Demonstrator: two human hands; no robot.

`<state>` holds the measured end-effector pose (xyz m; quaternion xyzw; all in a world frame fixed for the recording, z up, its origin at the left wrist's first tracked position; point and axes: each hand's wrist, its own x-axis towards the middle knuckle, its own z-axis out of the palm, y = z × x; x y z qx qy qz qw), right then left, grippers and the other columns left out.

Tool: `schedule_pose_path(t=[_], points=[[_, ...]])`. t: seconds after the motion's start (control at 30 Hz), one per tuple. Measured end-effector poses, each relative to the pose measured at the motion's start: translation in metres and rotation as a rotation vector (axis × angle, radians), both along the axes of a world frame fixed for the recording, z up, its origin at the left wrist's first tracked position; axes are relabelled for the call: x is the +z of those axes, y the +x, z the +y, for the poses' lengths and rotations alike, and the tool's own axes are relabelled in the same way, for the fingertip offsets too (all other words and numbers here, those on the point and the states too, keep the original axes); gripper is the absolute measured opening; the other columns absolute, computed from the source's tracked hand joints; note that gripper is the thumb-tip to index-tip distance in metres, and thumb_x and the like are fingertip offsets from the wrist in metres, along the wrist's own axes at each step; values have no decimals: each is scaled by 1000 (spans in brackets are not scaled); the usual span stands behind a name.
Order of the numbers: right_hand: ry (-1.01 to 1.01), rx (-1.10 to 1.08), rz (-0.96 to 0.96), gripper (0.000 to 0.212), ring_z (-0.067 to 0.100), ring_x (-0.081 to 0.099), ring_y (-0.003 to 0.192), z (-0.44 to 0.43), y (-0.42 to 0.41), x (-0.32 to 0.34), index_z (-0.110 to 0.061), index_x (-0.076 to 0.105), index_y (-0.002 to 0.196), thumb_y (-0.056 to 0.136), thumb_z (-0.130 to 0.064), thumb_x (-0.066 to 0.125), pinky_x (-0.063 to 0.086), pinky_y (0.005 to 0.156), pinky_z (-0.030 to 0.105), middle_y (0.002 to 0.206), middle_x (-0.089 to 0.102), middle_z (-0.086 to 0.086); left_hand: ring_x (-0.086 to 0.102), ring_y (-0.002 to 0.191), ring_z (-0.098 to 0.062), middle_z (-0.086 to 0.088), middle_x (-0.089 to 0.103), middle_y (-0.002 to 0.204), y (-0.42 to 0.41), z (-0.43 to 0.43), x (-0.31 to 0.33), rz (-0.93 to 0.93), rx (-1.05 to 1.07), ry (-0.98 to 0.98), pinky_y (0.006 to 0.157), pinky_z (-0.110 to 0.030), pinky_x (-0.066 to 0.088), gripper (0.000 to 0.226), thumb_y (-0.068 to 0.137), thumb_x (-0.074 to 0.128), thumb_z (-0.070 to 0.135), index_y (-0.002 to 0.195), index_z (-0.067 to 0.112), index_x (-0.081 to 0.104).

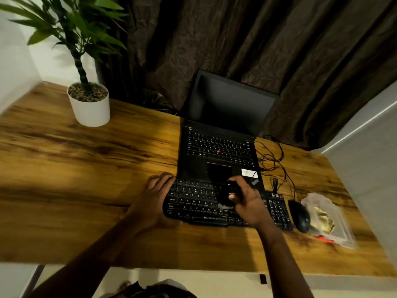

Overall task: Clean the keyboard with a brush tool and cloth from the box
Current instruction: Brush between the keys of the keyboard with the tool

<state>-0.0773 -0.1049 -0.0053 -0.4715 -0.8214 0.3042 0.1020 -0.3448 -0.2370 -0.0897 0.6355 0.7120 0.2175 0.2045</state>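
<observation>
Two bare arms reach out from the bottom of the view over a wooden desk. The left hand lies on the left end of a black keyboard. Its fingers are spread flat and loose, with the tips curled over the far left corner, and it holds nothing. The right hand is over the middle of the keyboard. Its fingers and thumb are curled tight around a small black brush tool. The pale lower end of the tool points down at the keys near the middle rows; it is too blurry to tell if it touches them.

Just right of the keyboard sits a black mouse. Right beside the mouse is a clear plastic box with something yellow inside that could be the cloth, but it is too blurry to be sure. A small red thing shows at its near edge.

Just behind the keyboard stands an open black laptop with a dark screen. Thin black cables lie tangled to its right.

Far back on the left is a green plant in a white pot. A dark brown curtain hangs behind the desk
</observation>
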Motion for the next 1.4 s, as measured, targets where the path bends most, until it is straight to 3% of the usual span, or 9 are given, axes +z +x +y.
schedule_pose_path(t=[0.1, 0.23, 0.3, 0.53, 0.63, 0.8, 1.0, 1.23, 1.4], points=[[43, 27, -25, 68, 24, 60, 101, -6, -13, -1, -58, 39, 127, 84, -12, 63, 59, 77, 47, 114, 61, 3, 14, 145, -21, 6, 19, 159, 1, 1, -1, 12, 10, 27, 121, -47, 23, 142, 47, 61, 95, 156, 18, 15], [8, 106, 144, 55, 9, 67, 82, -17, -39, -1, -46, 48, 118, 89, -1, 64, 56, 58, 25, 100, 66, -3, 11, 146, -21, 7, 16, 160, 2, 1, 0, 28, 7, 26, 122, -44, 20, 137, 50, 64, 88, 157, 18, 13], [21, 122, 150, 57, 6, 66, 79, -19, -43, 1, -46, 48, 115, 88, 1, 65, 54, 55, 21, 97, 65, -5, 10, 146, -20, 7, 16, 160, 2, 0, 0, 27, 10, 31, 122, -43, 21, 137, 50, 65, 87, 157, 19, 13], [57, 86, -14, 63, 18, 67, 88, -4, -19, 5, -50, 45, 121, 84, -4, 64, 62, 70, 45, 102, 68, -6, 14, 147, -24, 5, 19, 159, 1, 2, -4, 25, 17, 21, 120, -48, 24, 139, 47, 66, 87, 156, 17, 16], [96, 116, -32, 62, 11, 67, 84, -12, -33, 4, -46, 46, 123, 82, -4, 66, 61, 73, 39, 97, 68, -7, 13, 146, -23, 4, 19, 159, 1, 3, -6, 43, 7, 32, 122, -45, 20, 137, 49, 66, 86, 156, 16, 17], [30, 148, 150, 53, 7, 67, 82, -32, -65, 0, -39, 51, 120, 85, 0, 64, 56, 63, 23, 95, 67, -8, 17, 146, -24, 1, 23, 158, 1, 5, -9, 99, -7, 46, 121, -46, 19, 137, 49, 61, 90, 155, 13, 20], [38, 106, -7, 65, 23, 63, 98, -17, -44, -2, -57, 43, 124, 84, -11, 64, 60, 75, 47, 111, 63, -3, 17, 145, -24, 4, 22, 158, 1, 4, -9, 87, 5, 38, 121, -45, 20, 138, 47, 60, 91, 155, 15, 18], [37, 145, 47, 63, 16, 67, 89, -26, -61, -1, -49, 48, 121, 81, -3, 63, 61, 70, 42, 100, 66, -6, 18, 146, -23, 2, 23, 158, 0, 3, -10, 90, 0, 74, 122, -43, 18, 135, 50, 62, 89, 155, 14, 20], [26, 154, 146, 56, 8, 68, 85, -34, -70, -1, -38, 52, 121, 84, 3, 62, 60, 68, 27, 96, 68, -7, 16, 145, -24, -1, 25, 157, 0, 4, -9, 102, -14, 84, 123, -43, 15, 137, 50, 62, 90, 154, 10, 22]])
